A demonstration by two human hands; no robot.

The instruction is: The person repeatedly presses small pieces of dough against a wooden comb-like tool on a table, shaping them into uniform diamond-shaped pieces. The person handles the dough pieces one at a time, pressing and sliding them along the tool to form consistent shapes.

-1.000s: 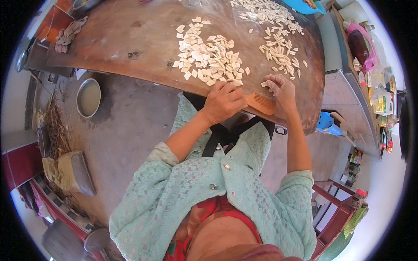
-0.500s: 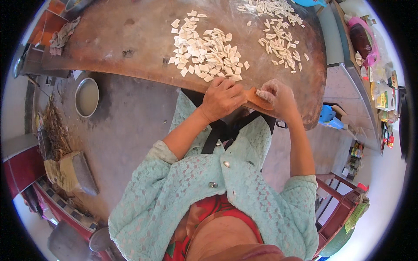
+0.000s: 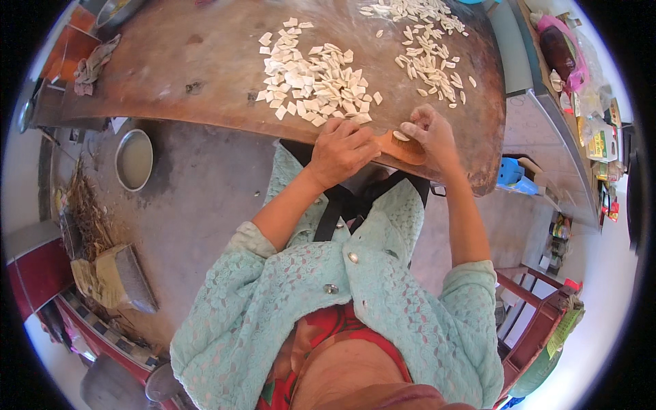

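My left hand (image 3: pixel 342 152) is closed round one end of a brown wooden comb (image 3: pixel 408 152) at the table's near edge. The comb lies tilted, its teeth toward the far side. On those teeth rests a small pale piece of dough (image 3: pixel 401 136), pressed by the thumb of my floury right hand (image 3: pixel 432 137), whose fingers are curled in. Just beyond my left hand spreads a pile of flat, four-sided dough pieces (image 3: pixel 311 78). Farther right lie many narrow, curled dough pieces (image 3: pixel 437 61).
The brown table (image 3: pixel 205 61) has a floury top and a rounded right corner. A metal basin (image 3: pixel 134 160) holding cloudy liquid stands on the floor at left. A rag (image 3: pixel 94 65) hangs at the table's left end. Shelves with packages and a blue plastic container (image 3: pixel 516 176) are at right.
The right thumb has slid off toward the comb's far edge, and a pale dough piece now shows on the teeth. My left hand still grips the comb. The whole view has shifted slightly.
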